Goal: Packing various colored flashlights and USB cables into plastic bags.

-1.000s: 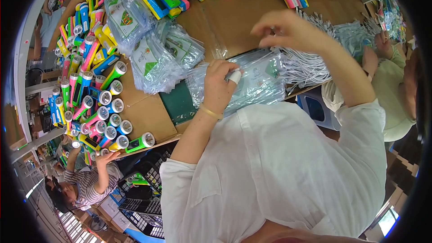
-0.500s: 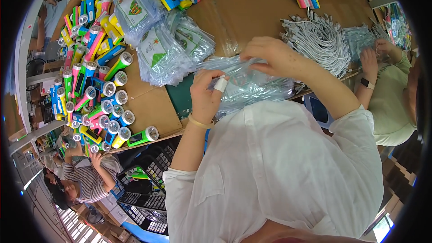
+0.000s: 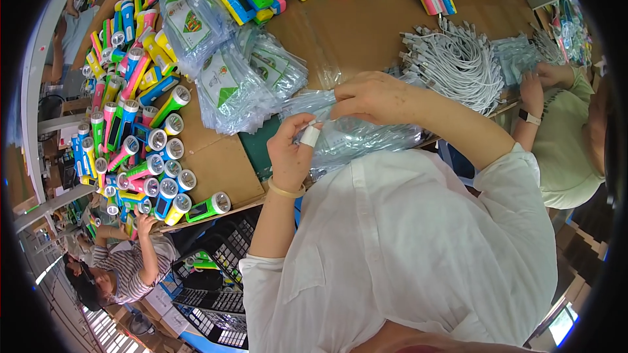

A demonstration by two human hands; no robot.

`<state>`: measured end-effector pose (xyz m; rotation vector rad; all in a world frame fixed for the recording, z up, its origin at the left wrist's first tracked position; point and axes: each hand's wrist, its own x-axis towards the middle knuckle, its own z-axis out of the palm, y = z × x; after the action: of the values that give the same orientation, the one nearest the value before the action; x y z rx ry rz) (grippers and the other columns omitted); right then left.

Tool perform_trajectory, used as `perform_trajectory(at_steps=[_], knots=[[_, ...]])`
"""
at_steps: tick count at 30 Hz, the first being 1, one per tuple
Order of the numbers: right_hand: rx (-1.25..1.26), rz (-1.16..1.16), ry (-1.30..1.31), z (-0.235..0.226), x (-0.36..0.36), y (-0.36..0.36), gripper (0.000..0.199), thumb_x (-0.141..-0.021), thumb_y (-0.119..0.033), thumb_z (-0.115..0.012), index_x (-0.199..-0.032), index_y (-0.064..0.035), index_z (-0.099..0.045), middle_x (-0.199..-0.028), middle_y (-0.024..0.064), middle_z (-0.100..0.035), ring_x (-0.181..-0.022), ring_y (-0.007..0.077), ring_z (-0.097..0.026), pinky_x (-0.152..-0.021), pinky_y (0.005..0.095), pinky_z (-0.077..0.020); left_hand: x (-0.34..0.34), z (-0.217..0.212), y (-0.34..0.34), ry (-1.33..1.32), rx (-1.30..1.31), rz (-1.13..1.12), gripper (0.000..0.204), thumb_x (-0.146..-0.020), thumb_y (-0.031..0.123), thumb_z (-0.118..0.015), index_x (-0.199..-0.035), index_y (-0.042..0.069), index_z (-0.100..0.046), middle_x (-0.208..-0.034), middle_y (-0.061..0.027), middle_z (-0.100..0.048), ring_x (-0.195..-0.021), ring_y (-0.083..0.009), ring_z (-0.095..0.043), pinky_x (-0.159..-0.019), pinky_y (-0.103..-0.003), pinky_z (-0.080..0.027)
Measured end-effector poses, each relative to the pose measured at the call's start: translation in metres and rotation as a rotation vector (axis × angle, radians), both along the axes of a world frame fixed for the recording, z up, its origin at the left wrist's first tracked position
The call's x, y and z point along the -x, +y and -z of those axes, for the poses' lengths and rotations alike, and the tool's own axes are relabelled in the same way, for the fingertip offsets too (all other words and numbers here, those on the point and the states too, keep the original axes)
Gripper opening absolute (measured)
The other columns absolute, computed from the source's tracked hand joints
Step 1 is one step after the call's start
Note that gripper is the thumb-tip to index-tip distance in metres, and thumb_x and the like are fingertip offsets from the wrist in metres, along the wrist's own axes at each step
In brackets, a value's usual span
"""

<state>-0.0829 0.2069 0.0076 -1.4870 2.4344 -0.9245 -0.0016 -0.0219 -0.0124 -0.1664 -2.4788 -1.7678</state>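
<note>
My left hand (image 3: 291,150), with a white wrap on one fingertip and a band at the wrist, pinches the edge of a clear plastic bag (image 3: 366,134) on top of a stack at the near table edge. My right hand (image 3: 369,98) grips the same bag from above, fingers curled over its top edge. Just beyond my right hand lies a heap of white cables (image 3: 454,62). A dark green mat (image 3: 256,147) shows under the bags.
Several colourful torches (image 3: 140,150) crowd the left of the brown table (image 3: 353,23); more lie along the far edge. Printed clear bags (image 3: 232,78) are piled in the middle. A person in pale green (image 3: 562,137) works at right; another sits lower left (image 3: 124,268). Black crates (image 3: 216,287) stand below.
My right hand has come back from the cable heap to the bag stack and now holds the top bag together with my left hand.
</note>
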Motion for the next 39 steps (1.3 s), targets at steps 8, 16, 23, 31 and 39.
perform_trajectory(at_steps=[8,16,23,31,39], knots=[[-0.051,0.334,-0.061,-0.006,0.042,0.063,0.032,-0.087,-0.023,-0.074,-0.114,-0.0085,-0.066,-0.102,0.0075,-0.065,-0.096,0.0285,-0.066,-0.081,0.0407,-0.0539,0.003,-0.007,-0.008,0.197,0.347,0.205,0.023,-0.075,-0.004,-0.068,-0.096,0.004,-0.067,-0.093,-0.0123,-0.066,-0.085,-0.0341,-0.063,-0.076,-0.040,-0.051],[-0.707,1.298,0.291,0.037,0.164,0.151,0.082,-0.083,-0.042,-0.077,-0.147,-0.0142,-0.034,-0.120,0.0206,-0.065,-0.102,0.0391,-0.068,-0.087,0.0476,-0.0565,0.010,-0.016,0.019,0.440,0.299,0.470,0.019,-0.073,-0.001,-0.070,-0.090,0.007,-0.067,-0.115,-0.0070,-0.067,-0.087,-0.0283,-0.063,-0.077,-0.039,-0.052],[0.206,0.869,-0.274,-0.008,0.096,0.105,0.056,-0.090,-0.020,-0.072,-0.138,-0.0044,-0.047,-0.118,0.0139,-0.066,-0.101,0.0265,-0.069,-0.087,0.0392,-0.0563,0.010,-0.009,0.015,0.367,0.078,0.603,0.013,-0.077,0.001,-0.072,-0.088,0.007,-0.070,-0.099,-0.0090,-0.069,-0.080,-0.0272,-0.066,-0.073,-0.034,-0.052],[0.107,0.271,-0.614,-0.058,-0.012,0.037,0.054,-0.090,-0.019,-0.072,-0.133,-0.0030,-0.043,-0.109,0.0162,-0.068,-0.095,0.0321,-0.067,-0.079,0.0426,-0.0516,0.004,-0.005,0.017,0.398,0.095,0.371,0.014,-0.076,0.002,-0.076,-0.089,0.005,-0.071,-0.089,-0.0098,-0.065,-0.078,-0.0254,-0.065,-0.069,-0.031,-0.051],[-0.726,0.053,-0.182,-0.093,-0.017,0.032,0.046,-0.081,-0.013,-0.073,-0.122,-0.0027,-0.055,-0.103,0.0198,-0.067,-0.102,0.0360,-0.065,-0.084,0.0448,-0.0520,0.002,-0.013,0.007,0.359,-0.025,0.311,0.019,-0.073,0.000,-0.079,-0.090,0.004,-0.071,-0.090,-0.0093,-0.064,-0.077,-0.0255,-0.062,-0.069,-0.031,-0.051]])
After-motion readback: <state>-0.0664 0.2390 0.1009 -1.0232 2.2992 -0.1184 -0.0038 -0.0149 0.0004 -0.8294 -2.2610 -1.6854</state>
